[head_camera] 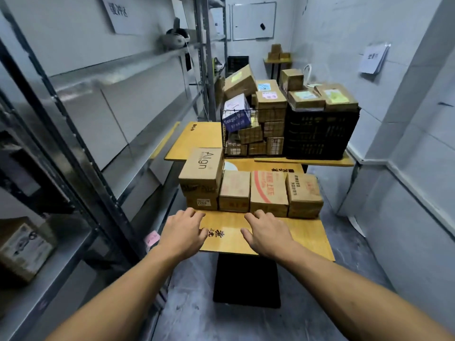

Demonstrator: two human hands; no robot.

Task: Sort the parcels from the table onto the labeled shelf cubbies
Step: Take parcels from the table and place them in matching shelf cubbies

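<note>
Both the left grip (183,231) and the right grip (267,232) are released, fingers loosely bent over the yellow wooden tabletop (302,232), grasping nothing; the row of brown cardboard parcels (268,193) sits just beyond them, sides touching; pulling one out could drag its neighbours; the brown "Align" carton (202,167) stacked at the left end may slide off toward the floor; labels on the grey metal shelving (118,99) are unreadable; parcel addresses are too small; its lower levels are cut off.

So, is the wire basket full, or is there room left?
Full. Boxes fill the basket to its rim, and more are heaped above it, the top box tilted.
</note>
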